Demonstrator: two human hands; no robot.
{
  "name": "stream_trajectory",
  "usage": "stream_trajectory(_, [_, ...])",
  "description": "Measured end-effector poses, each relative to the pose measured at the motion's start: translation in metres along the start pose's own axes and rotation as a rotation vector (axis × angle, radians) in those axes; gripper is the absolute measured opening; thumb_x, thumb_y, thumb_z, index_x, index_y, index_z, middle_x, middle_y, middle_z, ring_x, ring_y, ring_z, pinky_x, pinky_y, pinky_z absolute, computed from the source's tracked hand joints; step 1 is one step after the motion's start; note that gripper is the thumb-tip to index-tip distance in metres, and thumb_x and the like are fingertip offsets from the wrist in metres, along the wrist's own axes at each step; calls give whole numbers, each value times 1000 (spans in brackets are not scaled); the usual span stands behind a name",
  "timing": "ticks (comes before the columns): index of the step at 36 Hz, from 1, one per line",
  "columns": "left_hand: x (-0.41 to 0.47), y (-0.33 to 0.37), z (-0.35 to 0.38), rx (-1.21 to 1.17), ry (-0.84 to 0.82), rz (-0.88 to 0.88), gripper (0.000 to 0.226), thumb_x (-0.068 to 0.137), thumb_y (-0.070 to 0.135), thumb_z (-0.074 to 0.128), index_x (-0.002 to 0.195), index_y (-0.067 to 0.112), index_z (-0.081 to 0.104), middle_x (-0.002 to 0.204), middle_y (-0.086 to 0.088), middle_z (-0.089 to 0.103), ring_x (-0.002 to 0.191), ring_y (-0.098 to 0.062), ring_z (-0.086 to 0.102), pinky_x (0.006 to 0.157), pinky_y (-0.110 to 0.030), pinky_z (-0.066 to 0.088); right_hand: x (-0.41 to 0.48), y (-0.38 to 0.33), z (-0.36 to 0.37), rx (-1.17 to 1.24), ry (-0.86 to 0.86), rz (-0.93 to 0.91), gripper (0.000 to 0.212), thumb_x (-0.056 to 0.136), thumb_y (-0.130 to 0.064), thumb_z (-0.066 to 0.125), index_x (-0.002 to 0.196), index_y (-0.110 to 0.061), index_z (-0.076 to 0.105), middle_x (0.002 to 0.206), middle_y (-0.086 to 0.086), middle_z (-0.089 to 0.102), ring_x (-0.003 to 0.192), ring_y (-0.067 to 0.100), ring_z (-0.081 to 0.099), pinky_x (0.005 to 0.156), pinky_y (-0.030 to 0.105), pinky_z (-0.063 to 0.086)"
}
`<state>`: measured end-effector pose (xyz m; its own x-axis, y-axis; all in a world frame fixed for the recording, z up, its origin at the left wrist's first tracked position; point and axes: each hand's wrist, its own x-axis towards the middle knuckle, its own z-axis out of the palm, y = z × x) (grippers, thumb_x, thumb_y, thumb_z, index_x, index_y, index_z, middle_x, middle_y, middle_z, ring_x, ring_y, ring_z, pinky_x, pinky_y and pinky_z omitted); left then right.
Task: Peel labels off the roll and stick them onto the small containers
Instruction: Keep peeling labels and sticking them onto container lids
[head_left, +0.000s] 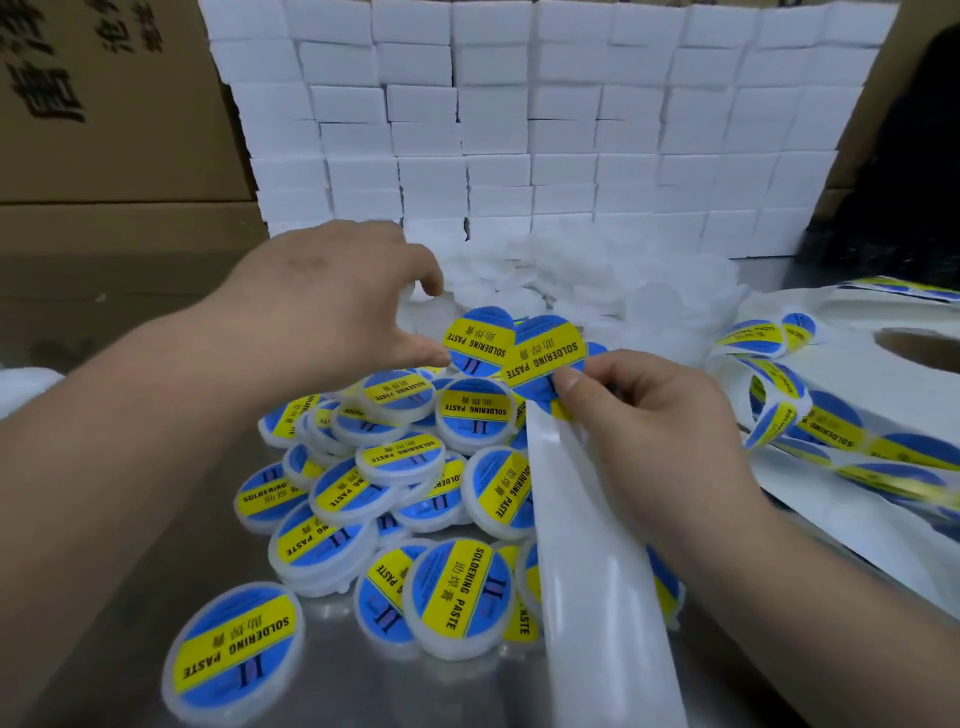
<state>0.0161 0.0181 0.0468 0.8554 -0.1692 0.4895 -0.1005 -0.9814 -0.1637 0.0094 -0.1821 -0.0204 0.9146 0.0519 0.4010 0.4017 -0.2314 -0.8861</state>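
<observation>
On the left stand brown cardboard boxes (104, 156). The left hand (332, 306) reaches out over the heap. Its fingers are loosely spread and hold nothing. It is near the bare white containers (597, 280) at the back, so I think it is going for a new one.

In the middle lies a big heap of labelled containers (415, 467) (blue and yellow tops). The right hand (649, 415) pinches one label (545, 358) between thumb and fingers. The label looks peeled up from the white backing strip (597, 519) that hangs down toward us.

Next, the left hand needs to pick up a bare container and bring it close. Then the label must go down flat in the middle of the lid.

On the right lies the label roll (852, 374), with its strip loose. Everything sits on a shiny metal table (363, 686). Behind is a wall of stacked white boxes (519, 130).
</observation>
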Motion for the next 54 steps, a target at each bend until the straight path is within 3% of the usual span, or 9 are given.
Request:
stream_trajectory(7, [0, -20, -4, 150, -45, -57, 43, 75, 52, 61, 114, 40, 51, 100, 11, 46, 103, -17, 48, 70, -28, 33, 6, -2, -9, 142, 152, -9, 30, 84, -22, 63, 55, -16, 59, 46, -9, 41, 42, 2, 34, 39, 11, 28])
stream_trajectory(13, [-4, 7, -21, -655, 3, -178, 18, 69, 57, 50, 78, 48, 63, 91, 26, 62, 83, 1, 59, 64, -16, 41, -1, -1, -1, 80, 9, -76, 18, 81, -29, 66, 74, -13, 63, 59, 11, 52, 55, 7, 44, 55, 26, 38])
stream_trajectory(19, [-8, 20, -16, -857, -219, -167, 10, 73, 42, 60, 71, 36, 67, 73, 26, 66, 65, 12, 57, 52, 1, 37, -3, -5, 0, -16, -70, -155, 9, 72, -38, 58, 79, -35, 63, 73, -3, 61, 62, 8, 52, 63, 30, 43])
stream_trajectory(24, [-7, 15, -16, -924, -119, -208, 11, 78, 36, 63, 68, 30, 65, 60, 15, 59, 50, -4, 47, 39, -10, 35, -1, -4, -3, 22, -37, -90, 4, 81, -32, 64, 84, -30, 67, 76, 13, 64, 62, 25, 55, 65, 36, 50])
stream_trajectory(29, [-9, 16, -15, -946, -96, -213, 12, 71, 45, 69, 76, 35, 66, 80, 19, 68, 73, -18, 59, 69, -37, 49, 0, -5, -4, 45, -15, -43, 9, 79, -37, 60, 77, -38, 68, 77, 16, 63, 58, 7, 51, 55, 28, 45])
stream_trajectory(38, [-9, 15, -21, -804, -202, -166, 21, 60, 50, 58, 76, 38, 65, 86, 15, 68, 79, -8, 60, 76, -30, 46, -2, -7, -3, 43, -74, -55, 10, 83, -32, 62, 77, -34, 70, 74, 14, 64, 63, 11, 55, 63, 37, 51])
stream_trajectory(44, [-13, 19, -34, -750, -190, -76, 12, 68, 49, 60, 75, 39, 63, 100, 10, 68, 91, -19, 61, 81, -34, 47, 2, -6, -5, 183, -69, 156, 50, 76, -43, 63, 78, 7, 58, 70, 31, 58, 59, 21, 45, 58, 33, 39])
stream_trajectory(48, [-16, 20, -42, -753, -122, -30, 23, 66, 58, 59, 78, 38, 62, 101, -3, 68, 70, -25, 60, 60, -35, 47, 11, -4, -9, 403, -110, 473, 28, 79, -35, 62, 69, -11, 74, 76, 15, 71, 60, 24, 63, 61, 33, 50])
stream_trajectory(54, [-16, 9, -52, -920, -20, -71, 32, 52, 56, 59, 73, 33, 66, 88, 5, 71, 85, -23, 66, 84, -47, 52, 8, -8, -9, 285, -28, 237, 16, 82, -23, 61, 75, -14, 71, 61, -1, 64, 59, 14, 56, 60, 27, 46])
